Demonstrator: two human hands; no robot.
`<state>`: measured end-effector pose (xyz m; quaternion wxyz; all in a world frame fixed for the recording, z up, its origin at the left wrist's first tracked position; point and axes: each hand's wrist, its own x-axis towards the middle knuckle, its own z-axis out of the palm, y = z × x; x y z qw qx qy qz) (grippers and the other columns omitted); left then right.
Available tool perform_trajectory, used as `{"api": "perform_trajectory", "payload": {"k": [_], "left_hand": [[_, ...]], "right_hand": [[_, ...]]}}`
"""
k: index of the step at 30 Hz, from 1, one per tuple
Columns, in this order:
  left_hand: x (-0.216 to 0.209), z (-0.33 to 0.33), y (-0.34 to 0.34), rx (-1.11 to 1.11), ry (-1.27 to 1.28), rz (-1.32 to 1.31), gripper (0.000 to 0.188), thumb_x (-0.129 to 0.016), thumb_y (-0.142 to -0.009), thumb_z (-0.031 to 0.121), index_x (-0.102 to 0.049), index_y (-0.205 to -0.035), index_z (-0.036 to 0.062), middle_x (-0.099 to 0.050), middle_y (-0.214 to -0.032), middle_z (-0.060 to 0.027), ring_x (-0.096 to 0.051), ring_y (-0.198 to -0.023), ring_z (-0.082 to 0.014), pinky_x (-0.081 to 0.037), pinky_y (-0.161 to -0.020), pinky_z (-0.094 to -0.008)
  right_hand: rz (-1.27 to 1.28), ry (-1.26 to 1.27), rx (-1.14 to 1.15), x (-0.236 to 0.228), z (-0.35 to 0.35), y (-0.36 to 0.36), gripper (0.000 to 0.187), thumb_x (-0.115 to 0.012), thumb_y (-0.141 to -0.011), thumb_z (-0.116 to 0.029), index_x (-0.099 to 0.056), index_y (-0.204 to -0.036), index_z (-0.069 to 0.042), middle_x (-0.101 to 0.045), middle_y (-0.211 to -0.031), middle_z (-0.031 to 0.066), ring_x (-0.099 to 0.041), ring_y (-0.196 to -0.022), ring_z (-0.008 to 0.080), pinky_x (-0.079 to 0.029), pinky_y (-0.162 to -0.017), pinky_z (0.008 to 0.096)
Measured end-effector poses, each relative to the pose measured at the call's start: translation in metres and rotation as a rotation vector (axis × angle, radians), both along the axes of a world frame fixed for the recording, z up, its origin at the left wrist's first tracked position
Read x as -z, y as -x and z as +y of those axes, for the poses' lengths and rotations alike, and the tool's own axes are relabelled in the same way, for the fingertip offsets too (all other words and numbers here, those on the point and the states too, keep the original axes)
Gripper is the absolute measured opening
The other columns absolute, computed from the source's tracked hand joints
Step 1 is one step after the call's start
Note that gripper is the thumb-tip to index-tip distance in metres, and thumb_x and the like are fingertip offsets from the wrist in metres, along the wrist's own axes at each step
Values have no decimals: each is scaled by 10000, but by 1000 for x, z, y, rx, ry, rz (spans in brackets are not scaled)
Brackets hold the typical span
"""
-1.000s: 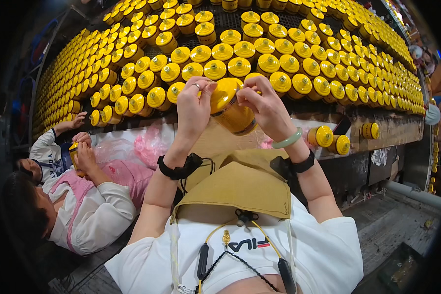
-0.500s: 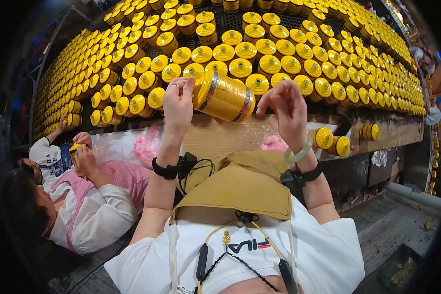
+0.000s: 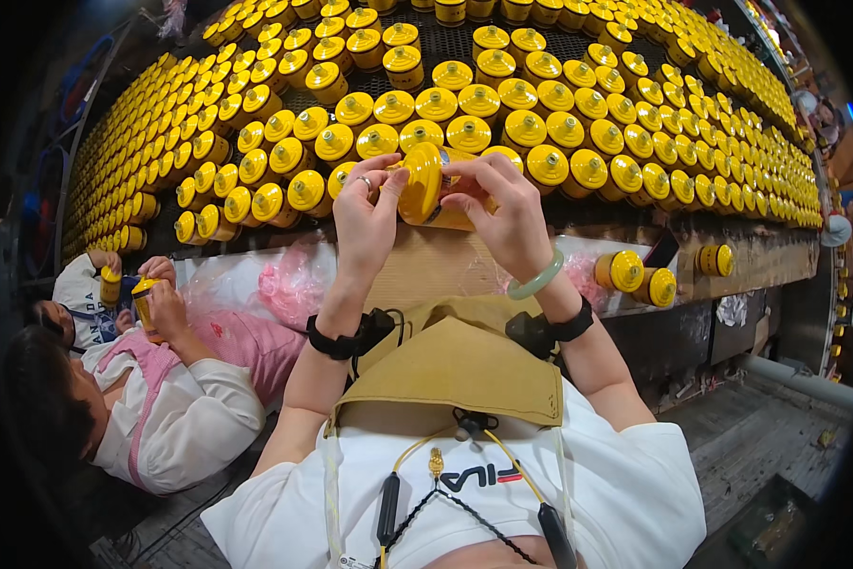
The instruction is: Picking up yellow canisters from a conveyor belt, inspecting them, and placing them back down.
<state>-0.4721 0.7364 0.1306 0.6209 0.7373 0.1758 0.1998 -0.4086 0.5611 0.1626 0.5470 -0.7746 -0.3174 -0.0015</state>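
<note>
A shiny yellow can (image 3: 421, 185) is up near the middle of the frame, tipped over with its round lid facing left. The left hand (image 3: 367, 213) holds it by the lid end, thumb and fingers close together. The right hand (image 3: 504, 204) bends its fingers over the can's side — I can't tell if they grip or just touch. Under the can is a brown board (image 3: 426, 266). Lots of yellow cans in rows (image 3: 524, 128) fill the top. Pink plastic (image 3: 293, 284) lies left of the middle — three loose cans (image 3: 625, 271) sit at the right.
</note>
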Motion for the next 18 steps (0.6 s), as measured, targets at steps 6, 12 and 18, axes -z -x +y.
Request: {"api": "perform_trajectory", "payload": {"k": [6, 12, 18], "left_hand": [[-6, 6, 5, 36, -160, 45, 263, -617, -947, 172, -692, -857, -63, -579, -1194, -102, -565, -1028, -137, -511, -785, -244], [-16, 3, 6, 29, -213, 44, 238, -649, -921, 164, -688, -849, -59, -610, -1163, -126, -567, -1034, -157, -453, -848, -270], [10, 15, 13, 73, -312, 45, 204, -639, -920, 133, -683, -884, -63, -568, -1245, -106, -580, -1009, -142, -484, -831, -263]], "right_hand": [[-85, -10, -39, 5, -1, 0, 223, -715, -725, 30, -668, -931, -40, -604, -856, 86, -616, -802, 249, -510, -700, 338], [-19, 0, -46, 2, 1, -1, 205, -697, -712, 44, -657, -894, -43, -589, -877, 81, -607, -813, 254, -507, -707, 341], [-352, 208, -47, 10, 5, -6, 136, -635, -782, 12, -590, -890, -57, -575, -912, 75, -570, -856, 255, -476, -733, 351]]}}
